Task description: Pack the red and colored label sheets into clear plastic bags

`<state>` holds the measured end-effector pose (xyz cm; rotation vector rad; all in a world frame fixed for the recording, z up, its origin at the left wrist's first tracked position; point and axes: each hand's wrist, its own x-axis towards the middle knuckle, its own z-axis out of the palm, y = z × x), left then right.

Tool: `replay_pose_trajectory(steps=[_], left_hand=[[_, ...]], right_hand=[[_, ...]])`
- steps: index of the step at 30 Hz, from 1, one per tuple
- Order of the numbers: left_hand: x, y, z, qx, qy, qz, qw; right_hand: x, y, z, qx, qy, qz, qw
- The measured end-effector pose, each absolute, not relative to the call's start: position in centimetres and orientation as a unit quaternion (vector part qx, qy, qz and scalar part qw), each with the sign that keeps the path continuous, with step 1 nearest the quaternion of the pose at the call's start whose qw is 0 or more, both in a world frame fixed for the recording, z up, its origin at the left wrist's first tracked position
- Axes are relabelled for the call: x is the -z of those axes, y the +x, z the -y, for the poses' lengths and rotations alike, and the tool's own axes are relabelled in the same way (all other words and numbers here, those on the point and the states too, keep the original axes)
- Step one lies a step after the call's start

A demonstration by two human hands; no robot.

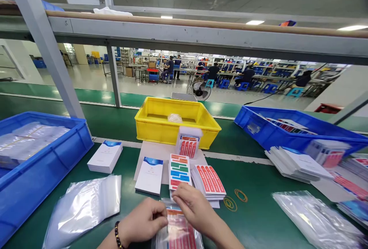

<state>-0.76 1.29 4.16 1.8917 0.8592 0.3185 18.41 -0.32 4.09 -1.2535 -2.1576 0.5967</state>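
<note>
A clear plastic bag [176, 230] with red and orange label sheets showing through it lies at the front of the green bench. My left hand [145, 220], with a beaded bracelet at the wrist, is curled closed at the bag's upper left edge. Across its upper right edge, my right hand [195, 207] pinches the bag's mouth; the exact fingertip contact is partly hidden. Just beyond are a stack of multicoloured label sheets [179, 168], a stack of red label sheets [211, 180] and a white booklet stack [149, 174] with a blue top.
A yellow bin [156, 134] stands behind a filled bag [188, 141]. Blue bins flank the bench, left [71, 141] and right [258, 132]. Empty clear bags [86, 203] lie left, more bags [313, 214] right. Rubber bands [230, 203] and another booklet stack [105, 156] are nearby.
</note>
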Motion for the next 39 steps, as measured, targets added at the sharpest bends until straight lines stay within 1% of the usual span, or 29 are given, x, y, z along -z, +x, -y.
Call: replay_pose_trajectory(steps=[2, 5, 8, 10, 12, 14, 15, 18, 19, 20, 21, 23, 26, 28, 30, 31, 33, 35, 39], left_hand=[[-3.9, -0.8, -1.1, -0.120, 0.769, -0.317, 0.541], [-3.4, -0.6, -0.8, -0.102, 0.752, -0.288, 0.584], [-3.1, -0.6, -0.8, -0.098, 0.742, -0.289, 0.597], [-2.9, -0.7, -0.9, -0.109, 0.737, -0.284, 0.603], [-2.8, -0.7, -0.8, -0.126, 0.728, -0.272, 0.616], [-2.5, -0.6, -0.8, -0.145, 0.710, -0.266, 0.636], [-2.4, -0.6, -0.8, -0.157, 0.692, -0.266, 0.653], [-1.8, -0.2, -1.1, -0.233, 0.581, -0.265, 0.734], [-1.6, -0.1, -1.2, -0.264, 0.525, -0.262, 0.765], [-1.5, -0.1, -1.4, -0.294, 0.466, -0.261, 0.792], [-1.4, 0.0, -1.6, -0.317, 0.408, -0.263, 0.814], [-1.4, 0.0, -1.9, -0.325, 0.313, -0.281, 0.847], [-1.4, 0.0, -1.9, -0.326, 0.263, -0.304, 0.856], [-1.6, 0.1, -1.6, -0.338, 0.255, -0.314, 0.850], [-2.0, 0.2, -1.3, -0.339, 0.243, -0.318, 0.852], [-2.3, 0.2, -1.2, -0.328, 0.240, -0.315, 0.858], [-2.8, 0.3, -1.1, -0.306, 0.249, -0.292, 0.871], [-3.3, 0.3, -1.0, -0.292, 0.274, -0.259, 0.879], [-3.2, 0.4, -0.8, -0.275, 0.317, -0.218, 0.881]], right_hand=[[-3.4, 16.4, -1.0, -0.143, -0.459, 0.838, 0.259], [-2.1, 13.5, -3.1, -0.047, -0.456, 0.868, 0.190], [-1.0, 11.6, -4.6, -0.004, -0.485, 0.866, 0.119], [-0.5, 11.0, -5.1, 0.000, -0.498, 0.861, 0.100], [-0.4, 11.0, -5.2, -0.001, -0.497, 0.862, 0.100], [-0.8, 11.7, -5.2, 0.002, -0.494, 0.860, 0.130], [-1.3, 12.2, -5.0, 0.010, -0.491, 0.854, 0.169], [-3.3, 14.5, -4.1, 0.046, -0.463, 0.823, 0.327], [-4.1, 15.4, -3.5, 0.054, -0.448, 0.817, 0.359], [-4.9, 16.2, -2.9, 0.054, -0.436, 0.818, 0.370], [-5.7, 16.9, -2.1, 0.050, -0.418, 0.827, 0.373], [-7.0, 18.1, -0.6, 0.017, -0.375, 0.857, 0.352], [-7.9, 19.5, 0.4, -0.076, -0.349, 0.879, 0.317], [-7.7, 20.4, -0.6, -0.121, -0.393, 0.850, 0.328], [-6.9, 21.3, -2.6, -0.121, -0.487, 0.795, 0.342], [-6.4, 21.8, -3.9, -0.109, -0.550, 0.763, 0.320], [-5.3, 22.6, -6.3, -0.087, -0.638, 0.726, 0.242], [-4.5, 23.1, -8.0, -0.082, -0.671, 0.707, 0.207], [-3.8, 23.4, -9.3, -0.098, -0.688, 0.691, 0.200]])
